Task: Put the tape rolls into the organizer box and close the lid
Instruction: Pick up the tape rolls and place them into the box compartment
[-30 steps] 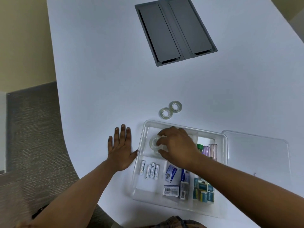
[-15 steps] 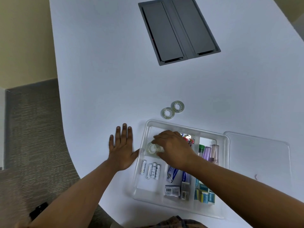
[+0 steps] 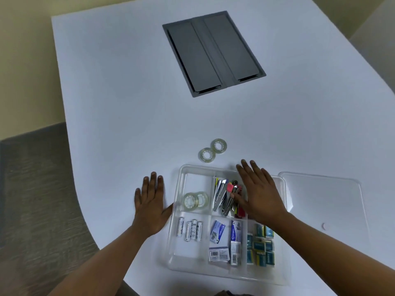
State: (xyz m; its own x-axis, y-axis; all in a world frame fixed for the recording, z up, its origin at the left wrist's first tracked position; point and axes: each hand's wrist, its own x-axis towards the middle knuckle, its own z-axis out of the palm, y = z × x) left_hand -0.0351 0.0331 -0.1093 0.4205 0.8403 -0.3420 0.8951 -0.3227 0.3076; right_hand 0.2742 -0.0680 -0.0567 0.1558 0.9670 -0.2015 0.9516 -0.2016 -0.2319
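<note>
A clear organizer box sits near the table's front edge. Two clear tape rolls lie in its far-left compartment. Two more tape rolls, one beside the other, lie flat on the table just beyond the box. My left hand rests flat on the table against the box's left wall. My right hand hovers open over the box's far-right part, holding nothing. The clear lid lies flat on the table to the right of the box.
Other compartments hold batteries, staplers, small boxes and blue packets. A grey cable hatch is set into the white table farther back. The table's curved edge runs at the left, with carpet below.
My right hand let go of the tape rolls in the far-left compartment, then lifted and moved right with its fingers spread. My left hand stayed flat on the table.
</note>
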